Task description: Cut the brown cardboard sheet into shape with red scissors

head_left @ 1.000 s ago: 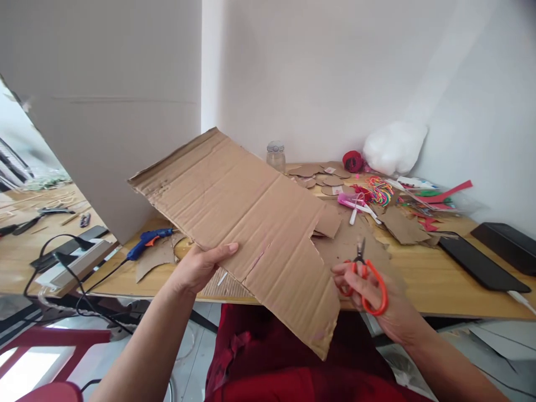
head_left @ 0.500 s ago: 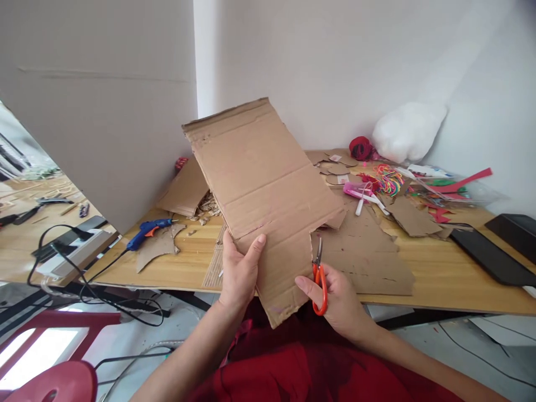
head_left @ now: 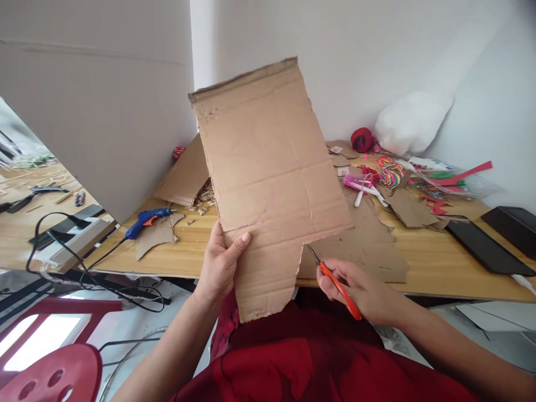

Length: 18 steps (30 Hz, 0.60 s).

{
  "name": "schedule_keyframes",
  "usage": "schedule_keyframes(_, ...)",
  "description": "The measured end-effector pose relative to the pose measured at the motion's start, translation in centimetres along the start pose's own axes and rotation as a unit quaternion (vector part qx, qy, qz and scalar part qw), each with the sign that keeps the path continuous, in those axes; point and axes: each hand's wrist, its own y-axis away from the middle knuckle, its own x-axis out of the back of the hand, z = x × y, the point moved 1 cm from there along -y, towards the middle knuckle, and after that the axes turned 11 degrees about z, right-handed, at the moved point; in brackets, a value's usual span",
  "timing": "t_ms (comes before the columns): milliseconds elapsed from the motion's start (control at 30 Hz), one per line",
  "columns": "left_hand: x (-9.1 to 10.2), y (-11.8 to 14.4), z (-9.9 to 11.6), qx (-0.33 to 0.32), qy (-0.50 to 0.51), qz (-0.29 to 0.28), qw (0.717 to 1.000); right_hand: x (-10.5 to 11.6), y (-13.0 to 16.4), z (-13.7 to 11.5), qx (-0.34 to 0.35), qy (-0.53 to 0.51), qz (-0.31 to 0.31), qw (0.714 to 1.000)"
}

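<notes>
A person's left fingers (head_left: 240,244) pinch a large, flat brown cardboard sheet (head_left: 263,167) tilted above the pale wooden worktop (head_left: 444,271), while the right fingers (head_left: 341,267) curl closed around orange-handled metal scissors (head_left: 341,293) near its edge, apparently mid-trim, which calls for holding steady.

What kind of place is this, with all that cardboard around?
Probably a craft corner: a blue, pistol-shaped glue gun and a tangle of thin multicoloured strings lie on the pale wooden table, and the right hand holds orange-handled metal scissors.
</notes>
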Motion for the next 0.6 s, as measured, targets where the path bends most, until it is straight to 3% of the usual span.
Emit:
schedule_keyframes(233,-0.2,0.9,-0.1,0.030,-0.028,-0.013,0.999,0.1,-0.1,-1.2,0.022,0.053,0.013,0.998)
schedule_keyframes(467,0.0,1.0,0.0,0.013,-0.050,-0.030,0.998,0.2,-0.2,-0.9,0.036,0.074,0.000,0.997)
schedule_keyframes(600,-0.1,1.5,-0.3,0.002,-0.057,-0.018,0.998,0.2,-0.2,-0.5,0.024,0.020,0.000,1.000)
